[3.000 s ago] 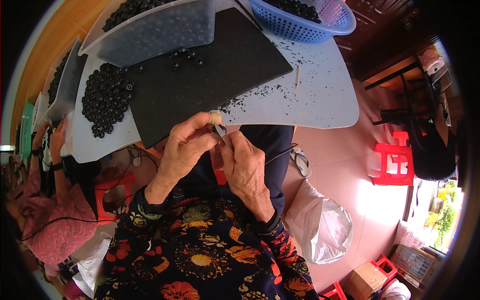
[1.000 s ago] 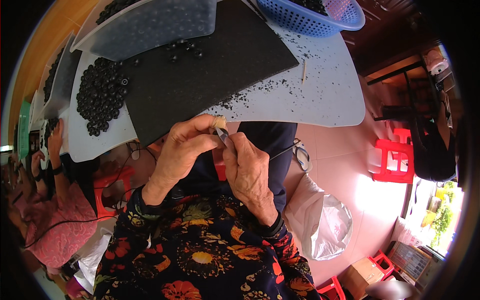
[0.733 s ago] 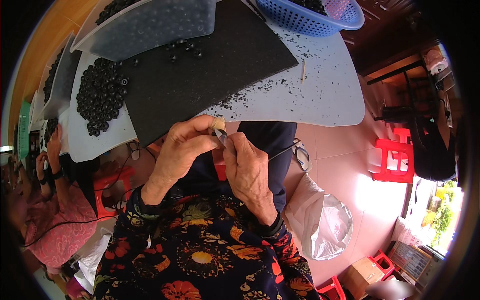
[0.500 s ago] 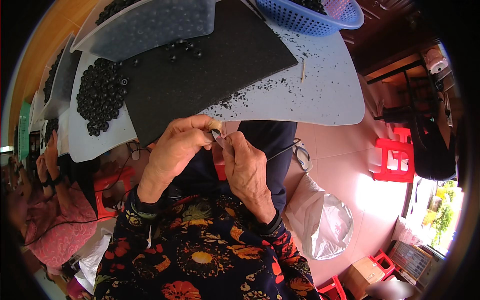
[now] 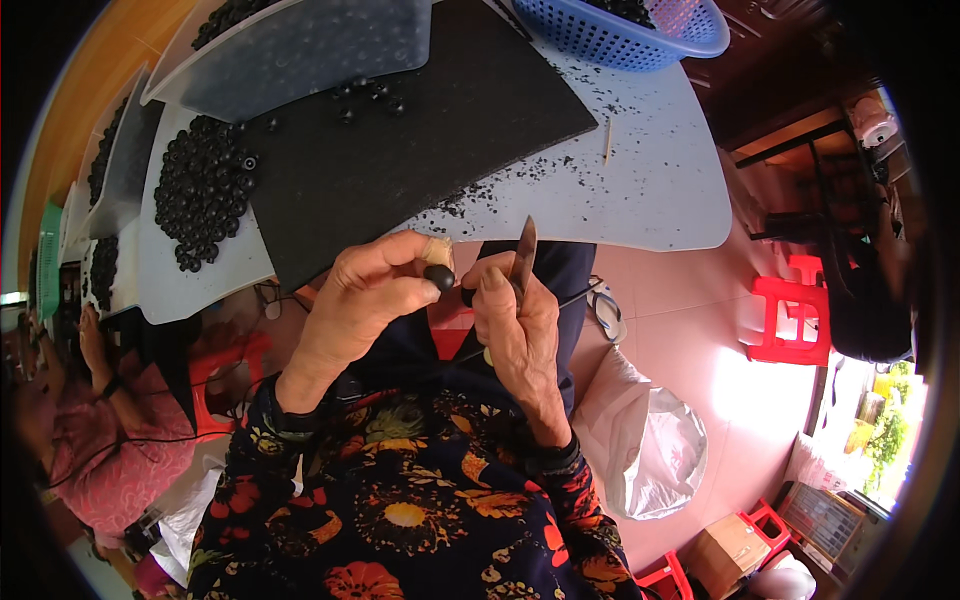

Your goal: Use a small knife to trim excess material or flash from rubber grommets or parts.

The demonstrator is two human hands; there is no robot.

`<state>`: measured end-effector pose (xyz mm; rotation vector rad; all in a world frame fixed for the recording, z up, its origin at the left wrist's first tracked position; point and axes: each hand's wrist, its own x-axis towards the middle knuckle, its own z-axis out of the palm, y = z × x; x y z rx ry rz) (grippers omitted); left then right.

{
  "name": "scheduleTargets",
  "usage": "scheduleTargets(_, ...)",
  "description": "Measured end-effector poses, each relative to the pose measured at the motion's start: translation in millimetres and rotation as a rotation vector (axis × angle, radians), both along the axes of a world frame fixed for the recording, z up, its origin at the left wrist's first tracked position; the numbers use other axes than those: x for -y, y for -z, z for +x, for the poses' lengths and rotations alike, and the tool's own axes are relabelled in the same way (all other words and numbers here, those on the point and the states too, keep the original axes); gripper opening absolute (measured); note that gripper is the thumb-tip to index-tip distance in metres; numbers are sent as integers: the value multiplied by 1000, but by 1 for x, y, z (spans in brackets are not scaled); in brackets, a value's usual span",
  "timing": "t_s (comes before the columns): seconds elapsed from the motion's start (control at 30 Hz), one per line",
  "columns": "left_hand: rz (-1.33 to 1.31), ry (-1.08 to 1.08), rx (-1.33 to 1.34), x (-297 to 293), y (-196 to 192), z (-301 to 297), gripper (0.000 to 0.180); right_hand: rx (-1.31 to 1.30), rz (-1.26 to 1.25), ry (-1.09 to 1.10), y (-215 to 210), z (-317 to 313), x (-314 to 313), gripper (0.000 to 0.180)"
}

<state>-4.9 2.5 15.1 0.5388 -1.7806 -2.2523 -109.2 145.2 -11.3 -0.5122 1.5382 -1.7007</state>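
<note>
Thumb and index finger of my left hand (image 5: 350, 305) pinch a small round black rubber-like piece (image 5: 439, 278). A beige wrap (image 5: 437, 252) covers that index fingertip. My right hand (image 5: 522, 340) is closed around a small knife (image 5: 525, 250), its blade pointing up and away from me. Something dark shows at the right fingertips; I cannot tell whether it is part of the handle or another piece. Both hands are over my lap, just short of the table edge, with a gap between the knife and the piece.
On the white table (image 5: 660, 190) lie a black mat (image 5: 400, 150), a pile of black pieces (image 5: 205, 190), black scraps and a thin stick (image 5: 608, 140). A clear bin (image 5: 300, 60) and a blue basket (image 5: 610, 35) stand behind. A white sack (image 5: 640, 440) sits right; a co-worker (image 5: 125, 440) sits left.
My right hand has moved right, away from the left, and the knife has turned from the piece to point upward. The black piece shows more fully in my left fingers.
</note>
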Motion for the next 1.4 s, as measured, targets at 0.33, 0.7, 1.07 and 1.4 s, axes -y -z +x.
scheduleTargets(0.33, -251, -19, 3, -8, 0, 1, 26, 130, -134, 9, -5, 9, 7, 21)
scheduleTargets(0.7, -69, 2, 22, -11, 4, -6, 23, -197, -203, 146, -5, 14, 12, 17)
scheduleTargets(1.07, 93, -101, -125, -5, 7, -7, 35, -293, 37, 30, -34, -24, 31, 13)
scheduleTargets(1.4, 352, -329, -292, 37, 8, -11, 21, -1042, 18, 227, -86, -153, 127, 16)
